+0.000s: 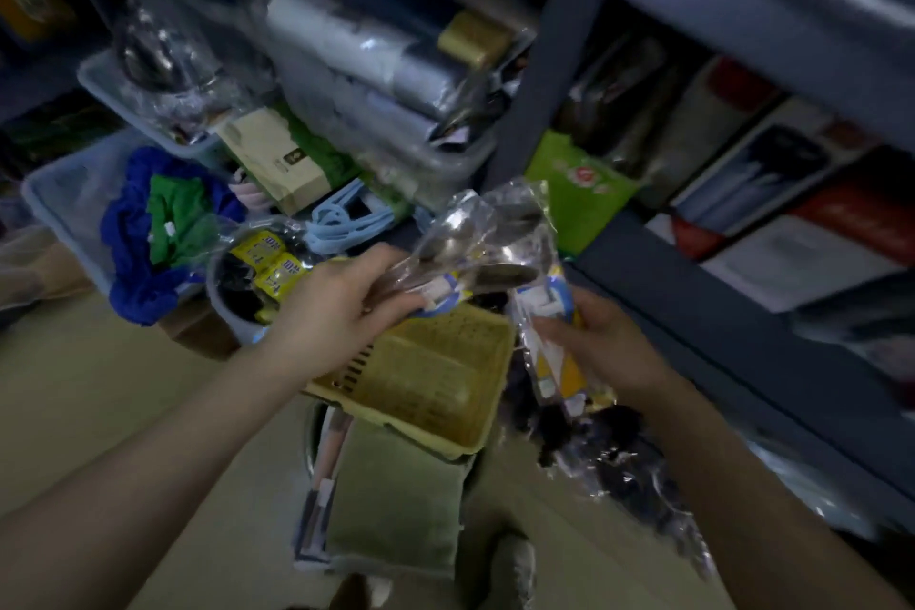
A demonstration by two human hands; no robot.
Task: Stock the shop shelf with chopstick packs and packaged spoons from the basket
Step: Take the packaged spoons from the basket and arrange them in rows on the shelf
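Observation:
My left hand (341,307) grips a clear pack of metal spoons (475,238) by its lower end, above the yellow basket (435,386). The pack tilts up and to the right, toward the dark blue shelf (693,312). My right hand (609,347) holds a second clear pack with a yellow and blue card (549,352), just right of the basket. Inside, the basket looks bare. The frame is blurred.
Pale blue bins (64,198) with blue and green cloth, a tan box (277,159), yellow-labelled packs (267,263) and wrapped goods crowd the floor at the left. Boxed goods fill the shelf (792,193) at the right. A green cushion (396,495) lies under the basket.

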